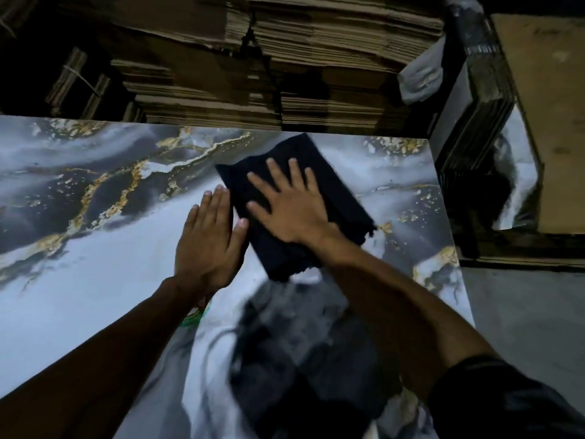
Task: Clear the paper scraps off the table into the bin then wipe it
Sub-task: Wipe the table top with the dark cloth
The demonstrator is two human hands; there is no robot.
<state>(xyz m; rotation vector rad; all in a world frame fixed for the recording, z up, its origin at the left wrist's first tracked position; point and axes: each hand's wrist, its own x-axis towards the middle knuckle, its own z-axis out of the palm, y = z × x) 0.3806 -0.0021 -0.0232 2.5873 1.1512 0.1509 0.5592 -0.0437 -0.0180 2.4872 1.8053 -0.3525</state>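
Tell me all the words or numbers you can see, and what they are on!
There are none that can be read.
A small red and green mark shows on the table under the left wrist, but it is mostly hidden and too blurred to read.
The dark cloth and the cardboard stacks show no writing.

Glossy marble-look table (95,296); dark matt cloth (342,198).

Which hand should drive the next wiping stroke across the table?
The right hand: it lies flat on the dark cloth. The left hand rests on the bare table beside it.
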